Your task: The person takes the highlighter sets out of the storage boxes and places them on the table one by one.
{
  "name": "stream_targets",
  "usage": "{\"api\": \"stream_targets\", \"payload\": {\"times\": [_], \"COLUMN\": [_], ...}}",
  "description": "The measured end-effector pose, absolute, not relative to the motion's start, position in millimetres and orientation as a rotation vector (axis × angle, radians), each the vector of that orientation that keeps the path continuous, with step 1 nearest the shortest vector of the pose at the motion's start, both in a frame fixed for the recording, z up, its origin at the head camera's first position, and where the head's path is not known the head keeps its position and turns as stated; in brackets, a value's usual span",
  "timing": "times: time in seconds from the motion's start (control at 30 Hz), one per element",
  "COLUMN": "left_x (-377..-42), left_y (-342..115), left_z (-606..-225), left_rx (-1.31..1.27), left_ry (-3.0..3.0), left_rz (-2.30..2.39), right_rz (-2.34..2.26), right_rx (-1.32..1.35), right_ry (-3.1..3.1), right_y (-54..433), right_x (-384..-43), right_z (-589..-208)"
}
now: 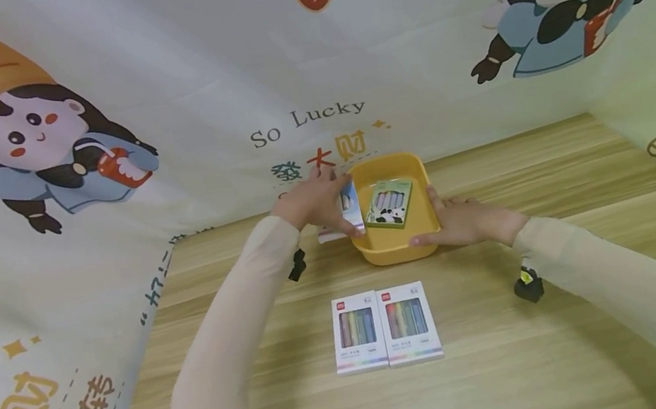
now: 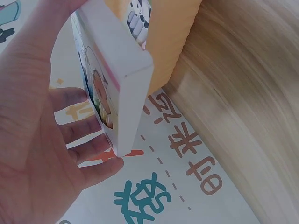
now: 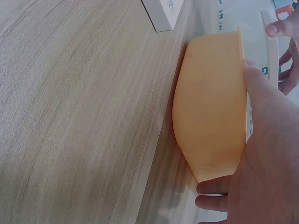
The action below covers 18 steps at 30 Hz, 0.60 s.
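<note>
My left hand (image 1: 316,200) grips a thin, white-edged box (image 1: 351,206) with a cartoon picture on its face, thumb on one side and fingers on the other. That box stands tilted at the left rim of a yellow plastic basket (image 1: 397,256). Inside the basket lies a green box of crayon-like sticks (image 1: 391,204) with a panda on it. On the basket's right side, my right hand (image 1: 466,220) holds the wall, the thumb at the front rim and the fingers along the outside. The right wrist view shows the basket's outer wall (image 3: 210,102) beside this hand.
Two white boxes with windows showing coloured sticks, a left one (image 1: 358,333) and a right one (image 1: 410,323), lie side by side in front of the basket on the wood-grain table (image 1: 495,364). A printed cloth (image 1: 210,109) rises behind the table's back edge.
</note>
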<state>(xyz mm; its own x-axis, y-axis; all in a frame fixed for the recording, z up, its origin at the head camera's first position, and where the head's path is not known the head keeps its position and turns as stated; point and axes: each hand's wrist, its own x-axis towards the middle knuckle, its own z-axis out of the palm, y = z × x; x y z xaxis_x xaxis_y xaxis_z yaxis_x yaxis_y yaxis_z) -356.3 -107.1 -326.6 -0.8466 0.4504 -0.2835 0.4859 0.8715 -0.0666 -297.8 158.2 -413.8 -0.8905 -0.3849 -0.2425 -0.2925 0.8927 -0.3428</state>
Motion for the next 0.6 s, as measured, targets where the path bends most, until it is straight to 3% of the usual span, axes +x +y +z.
{"api": "stream_targets", "payload": {"times": [0.6], "left_x": [-345.3], "left_y": [-121.9], "left_z": [-330.1], "left_rx": [0.760], "left_ry": [2.796], "left_rz": [-0.207], "right_rz": [-0.450], "right_rx": [-0.525], "right_ry": [2.744], "right_y": [157.2], "right_x": [-297.2], "right_z": [-412.7]}}
